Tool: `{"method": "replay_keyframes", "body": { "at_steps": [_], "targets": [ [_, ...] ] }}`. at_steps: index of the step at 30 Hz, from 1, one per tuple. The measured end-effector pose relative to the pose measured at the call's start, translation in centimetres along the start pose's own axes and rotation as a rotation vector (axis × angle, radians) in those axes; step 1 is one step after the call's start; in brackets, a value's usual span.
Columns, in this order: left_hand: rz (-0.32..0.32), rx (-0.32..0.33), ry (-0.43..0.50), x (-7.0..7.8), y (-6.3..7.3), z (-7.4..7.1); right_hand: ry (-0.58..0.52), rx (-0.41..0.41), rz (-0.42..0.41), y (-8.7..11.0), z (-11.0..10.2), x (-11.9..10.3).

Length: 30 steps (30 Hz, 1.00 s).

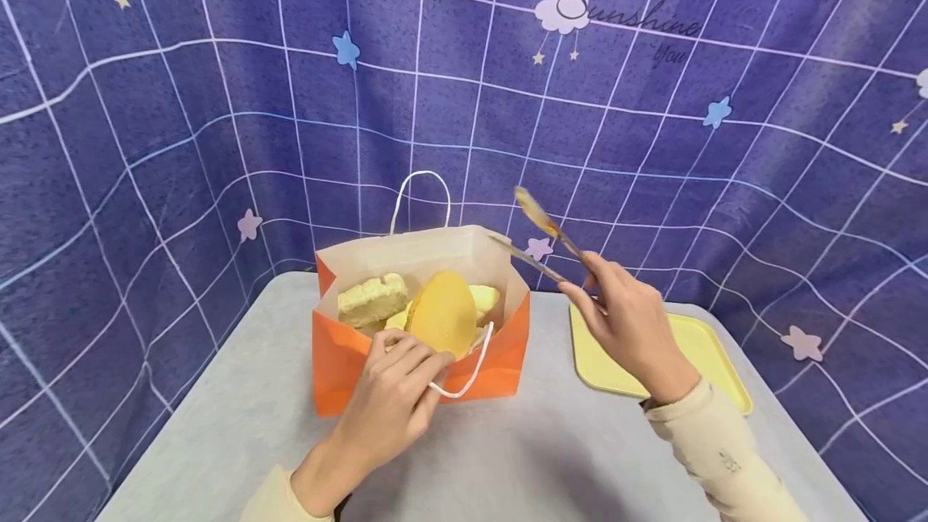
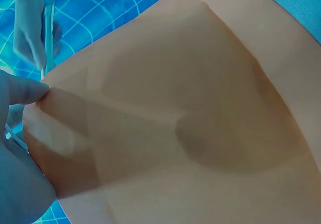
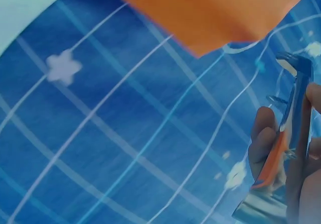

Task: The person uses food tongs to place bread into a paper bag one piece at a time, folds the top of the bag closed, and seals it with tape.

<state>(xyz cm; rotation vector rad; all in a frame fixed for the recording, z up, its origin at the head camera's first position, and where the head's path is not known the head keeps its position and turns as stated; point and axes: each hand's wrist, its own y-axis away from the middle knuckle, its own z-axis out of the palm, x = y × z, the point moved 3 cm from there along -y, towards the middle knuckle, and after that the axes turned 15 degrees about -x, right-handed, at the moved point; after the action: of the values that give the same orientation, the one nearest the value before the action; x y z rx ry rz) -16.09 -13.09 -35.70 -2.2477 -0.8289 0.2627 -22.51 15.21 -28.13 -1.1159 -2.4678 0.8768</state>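
An orange paper bag (image 1: 348,365) with a white inside and white cord handles stands on the table. My left hand (image 1: 395,393) pinches its front rim, fingers over the edge; in the left wrist view the thumb presses the bag's wall (image 2: 150,133). Inside lie a large yellow oval piece that looks like bread (image 1: 444,308), a pale crumbly block (image 1: 373,300) and another yellow piece (image 1: 485,299). To the right of the bag, my right hand (image 1: 627,321) holds metal tongs (image 1: 536,213), their arms spread apart with nothing between the tips. The tongs (image 3: 296,108) also show in the right wrist view.
A yellow tray (image 1: 706,345) lies on the grey table (image 1: 551,425) at the right, partly behind my right hand and forearm. The bag's front handle (image 1: 471,381) hangs by my left hand. A blue gridded curtain (image 1: 464,103) surrounds the table.
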Motion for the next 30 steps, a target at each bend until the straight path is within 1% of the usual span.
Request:
{"method": "replay_keyframes", "body": {
  "at_steps": [5, 8, 10, 13, 15, 17, 20, 22, 25, 30],
  "targets": [
    [0.004, 0.007, -0.007, -0.1, 0.0, 0.0, -0.004, 0.01, 0.11, 3.7, -0.4, 2.8],
    [0.006, 0.014, -0.011, -0.1, -0.1, 0.0, -0.011, -0.004, 0.135, 6.2, -0.2, 4.0],
    [0.005, 0.015, -0.011, -0.2, -0.1, 0.0, -0.023, -0.041, 0.139, 7.8, 0.2, 4.6],
    [0.004, 0.013, -0.009, -0.2, -0.1, 0.0, -0.039, -0.122, 0.139, 10.5, 1.0, 5.4],
    [0.005, 0.011, -0.006, -0.1, -0.2, 0.1, -0.04, -0.176, 0.141, 12.3, 1.6, 5.6],
    [0.006, 0.01, -0.003, -0.1, -0.3, 0.2, -0.036, -0.214, 0.142, 14.2, 2.2, 5.7],
    [-0.001, 0.006, 0.01, -0.1, -0.4, 0.2, -0.025, -0.241, 0.134, 17.0, 2.9, 5.6],
    [-0.004, 0.008, 0.016, -0.1, -0.4, 0.2, -0.013, -0.258, 0.125, 18.5, 3.3, 5.5],
    [-0.005, 0.011, 0.018, -0.1, -0.4, 0.3, -0.001, -0.276, 0.117, 20.3, 3.6, 5.4],
    [-0.002, 0.031, 0.02, -0.1, -0.3, 0.4, -0.008, -0.314, 0.132, 22.4, 3.8, 5.9]
  ]
}}
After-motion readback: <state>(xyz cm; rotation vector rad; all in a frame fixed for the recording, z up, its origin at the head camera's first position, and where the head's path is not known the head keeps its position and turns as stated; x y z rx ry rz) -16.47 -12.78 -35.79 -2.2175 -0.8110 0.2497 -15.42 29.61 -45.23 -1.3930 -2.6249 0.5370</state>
